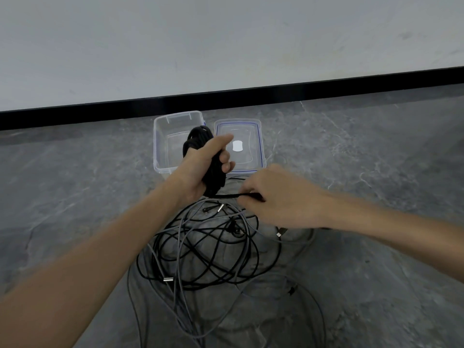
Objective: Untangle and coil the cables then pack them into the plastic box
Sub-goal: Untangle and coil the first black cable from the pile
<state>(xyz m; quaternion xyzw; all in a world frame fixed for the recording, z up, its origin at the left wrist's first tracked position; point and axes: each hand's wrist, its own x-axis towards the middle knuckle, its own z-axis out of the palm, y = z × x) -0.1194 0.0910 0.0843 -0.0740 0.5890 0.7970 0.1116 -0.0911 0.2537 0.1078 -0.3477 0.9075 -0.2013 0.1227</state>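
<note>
Head view, hands first. Left hand (200, 164) is closed round a black coil (198, 136) of cable, thumb raised over the top and fingers wrapped across the front, holding the bundle upright above the floor. Right hand (278, 197) pinches the loose tail (231, 196) of that same cable between thumb and fingertips; the tail runs taut and level from the foot of the coil to the pinch.

Beyond the hands stands the plastic box (160, 136) – clear, lid off, mouth upward. Only its clear bottom shows inside; the right part of the interior is hidden behind the held coil. The lid (253, 159) lies flat just beside the box on its right, blue-edged, with a white patch at the centre.

Below the hands a tangle (206, 252) of black and grey cables lies heaped on the grey stone floor (75, 184) – several metal-tipped plugs show among the loops. A black skirting (251, 94) runs behind the box.
</note>
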